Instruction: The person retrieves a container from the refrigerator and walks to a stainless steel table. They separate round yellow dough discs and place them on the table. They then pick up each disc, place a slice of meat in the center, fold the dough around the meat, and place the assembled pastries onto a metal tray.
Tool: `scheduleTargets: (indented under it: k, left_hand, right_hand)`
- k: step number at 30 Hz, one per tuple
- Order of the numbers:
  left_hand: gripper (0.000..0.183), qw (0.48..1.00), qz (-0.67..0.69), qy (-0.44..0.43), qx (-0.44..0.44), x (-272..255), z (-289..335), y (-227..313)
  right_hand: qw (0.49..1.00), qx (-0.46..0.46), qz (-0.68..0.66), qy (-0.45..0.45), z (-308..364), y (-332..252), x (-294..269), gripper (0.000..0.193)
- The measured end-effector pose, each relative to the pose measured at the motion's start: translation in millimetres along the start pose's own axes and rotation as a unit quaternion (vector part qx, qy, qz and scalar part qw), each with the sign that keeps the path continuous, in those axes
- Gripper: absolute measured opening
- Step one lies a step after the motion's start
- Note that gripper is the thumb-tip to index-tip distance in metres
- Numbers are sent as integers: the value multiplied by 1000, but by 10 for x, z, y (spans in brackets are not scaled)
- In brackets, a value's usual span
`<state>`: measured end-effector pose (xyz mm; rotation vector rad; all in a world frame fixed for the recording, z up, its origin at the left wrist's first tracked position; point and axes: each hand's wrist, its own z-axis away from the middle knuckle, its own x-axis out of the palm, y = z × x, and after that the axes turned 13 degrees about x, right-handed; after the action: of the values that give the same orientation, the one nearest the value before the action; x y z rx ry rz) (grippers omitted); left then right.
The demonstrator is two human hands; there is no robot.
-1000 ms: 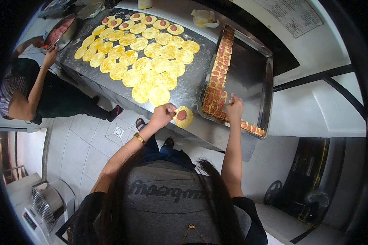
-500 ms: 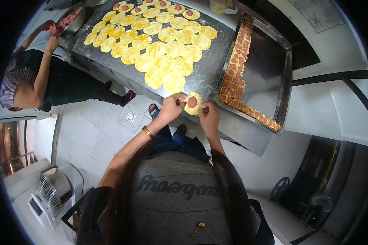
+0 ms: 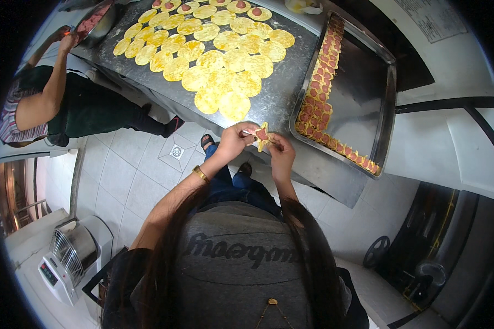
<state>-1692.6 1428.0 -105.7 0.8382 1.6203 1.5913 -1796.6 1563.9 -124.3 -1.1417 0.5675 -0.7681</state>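
One pastry (image 3: 263, 137), at the near edge of the bench (image 3: 280, 104), left hand (image 3: 233, 142) and right hand (image 3: 282, 160) both pinching its rim: light, soft, tearable, I judge, best held there, off the filling (image 3: 261, 133).

Pinched dough piece (image 3: 262, 135): edges partly hidden by fingers (image 3: 279, 142).
Farthest dough rounds (image 3: 173, 5): cut off by the upper edge.
Wall sheet (image 3: 431, 19): print too small to read.
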Motion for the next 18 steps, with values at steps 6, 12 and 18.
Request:
scheduleTargets:
  k: [6, 12, 18]
  left_hand:
    - [14, 995, 74, 64, 3, 11, 36, 134]
    - [17, 992, 90, 42, 72, -9, 102, 139]
    - [20, 995, 88, 36, -15, -53, 112, 274]
  right_hand:
    - [977, 60, -201, -33, 142, -406, 102, 17]
    - [992, 49, -109, -33, 163, -314, 72, 17]
    - [999, -1, 54, -5, 45, -200, -20, 27]
